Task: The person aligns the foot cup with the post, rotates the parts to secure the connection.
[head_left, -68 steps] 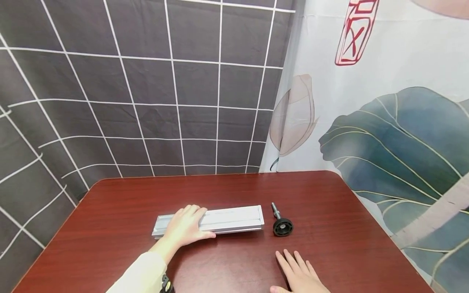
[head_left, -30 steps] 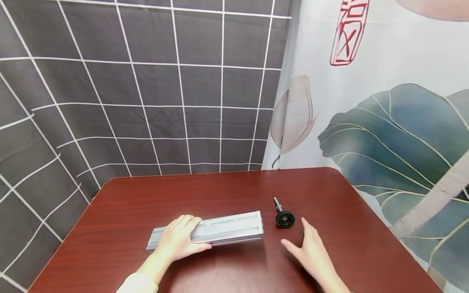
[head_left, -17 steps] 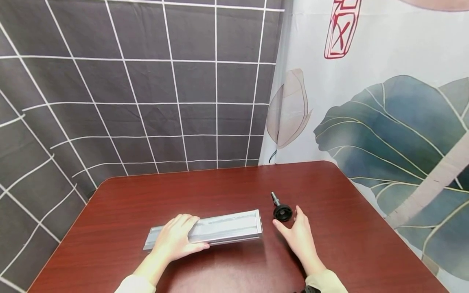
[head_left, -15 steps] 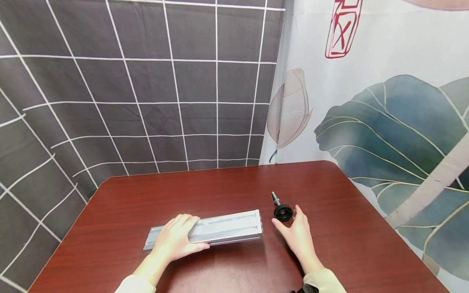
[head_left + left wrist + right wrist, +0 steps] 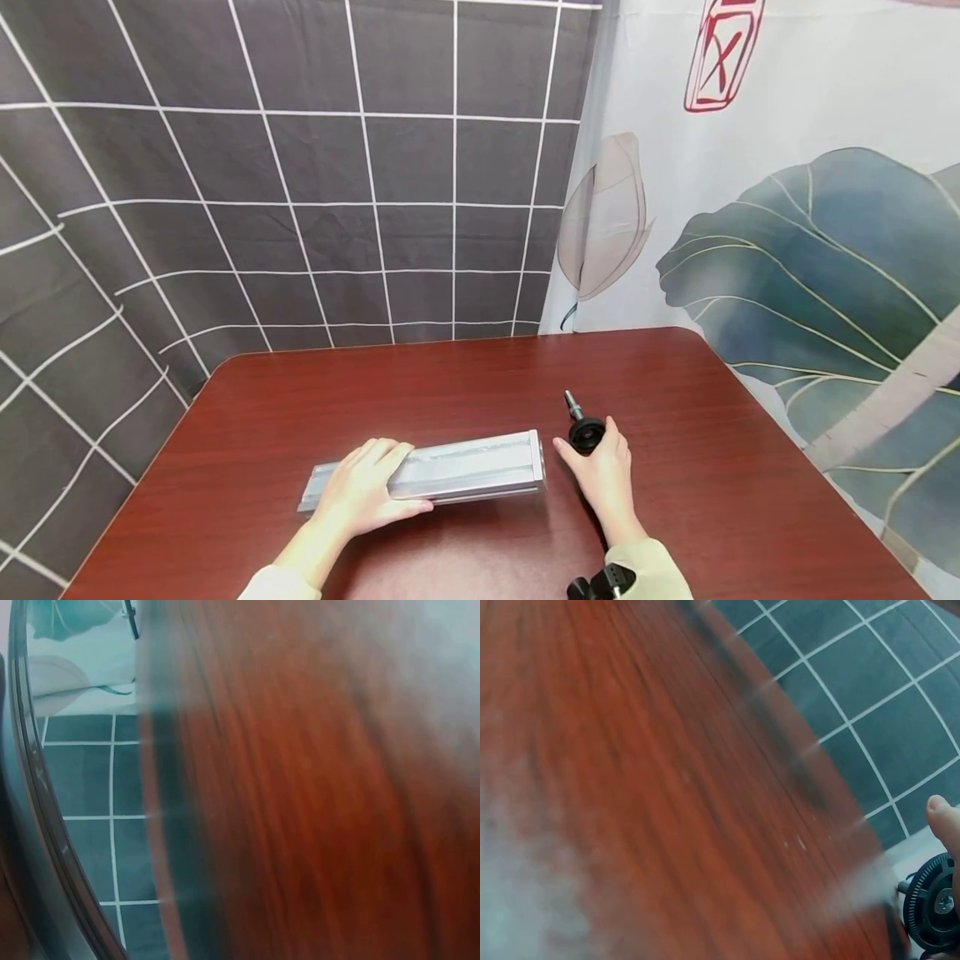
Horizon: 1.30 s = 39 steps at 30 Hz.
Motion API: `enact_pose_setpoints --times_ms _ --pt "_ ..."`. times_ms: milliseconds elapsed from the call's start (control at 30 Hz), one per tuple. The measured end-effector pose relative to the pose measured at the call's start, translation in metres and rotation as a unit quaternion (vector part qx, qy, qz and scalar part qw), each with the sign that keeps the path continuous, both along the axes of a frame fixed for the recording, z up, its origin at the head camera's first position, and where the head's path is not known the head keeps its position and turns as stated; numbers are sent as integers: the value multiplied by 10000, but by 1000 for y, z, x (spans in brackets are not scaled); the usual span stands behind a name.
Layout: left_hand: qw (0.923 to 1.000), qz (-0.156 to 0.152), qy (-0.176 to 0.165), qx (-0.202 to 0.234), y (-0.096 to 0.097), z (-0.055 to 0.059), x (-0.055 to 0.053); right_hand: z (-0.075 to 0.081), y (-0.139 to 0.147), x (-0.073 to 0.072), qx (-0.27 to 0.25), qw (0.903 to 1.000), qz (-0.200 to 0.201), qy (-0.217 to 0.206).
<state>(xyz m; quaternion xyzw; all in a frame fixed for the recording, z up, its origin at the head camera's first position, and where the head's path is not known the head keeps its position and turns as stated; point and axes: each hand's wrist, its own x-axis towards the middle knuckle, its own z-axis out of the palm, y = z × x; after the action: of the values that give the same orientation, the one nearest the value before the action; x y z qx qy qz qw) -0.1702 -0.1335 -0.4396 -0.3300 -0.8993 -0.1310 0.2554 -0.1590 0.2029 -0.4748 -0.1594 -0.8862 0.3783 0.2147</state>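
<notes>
A long silver aluminum profile [image 5: 468,467] lies at a slant across the front of the table, its right end capped by a flat edge. Over its left half, my left hand [image 5: 360,487] grips it, thumb along the near side; in the left wrist view the profile [image 5: 56,847] runs down the left edge. To the right lies a leveling foot [image 5: 587,434] with a black round base and a threaded metal stud pointing away. My right hand [image 5: 603,475] reaches around this base, fingers at its right side and thumb spread off to the left. In the right wrist view the thumb [image 5: 945,821] stands apart from the foot's black base [image 5: 922,907].
Beneath everything is a reddish-brown wooden table [image 5: 420,383] with rounded far corners. Behind it hang a dark grey gridded curtain [image 5: 405,167] and a white curtain [image 5: 675,183] printed with leaves.
My right hand has gone from lying flat near the table's front to the leveling foot, fingers now around its base. Since 2.3 seconds ago, the profile's right end has tilted up in my left hand.
</notes>
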Motion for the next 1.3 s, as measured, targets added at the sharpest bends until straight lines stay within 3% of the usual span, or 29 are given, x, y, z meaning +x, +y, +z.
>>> enact_pose_setpoints --times_ms 333,633,1000,1300 --pt "9997 -111 171 128 -1 -2 2 -1 -1 -6 109 9998 -147 18" --pt "9998 29 -53 179 1 1 8 -1 0 -8 146 9996 -224 22" --pt "9994 -44 172 287 1 -1 14 -6 0 -11 197 9990 -270 308" --pt "9986 -86 291 425 0 -10 17 -8 0 -9 150 9987 -326 366"
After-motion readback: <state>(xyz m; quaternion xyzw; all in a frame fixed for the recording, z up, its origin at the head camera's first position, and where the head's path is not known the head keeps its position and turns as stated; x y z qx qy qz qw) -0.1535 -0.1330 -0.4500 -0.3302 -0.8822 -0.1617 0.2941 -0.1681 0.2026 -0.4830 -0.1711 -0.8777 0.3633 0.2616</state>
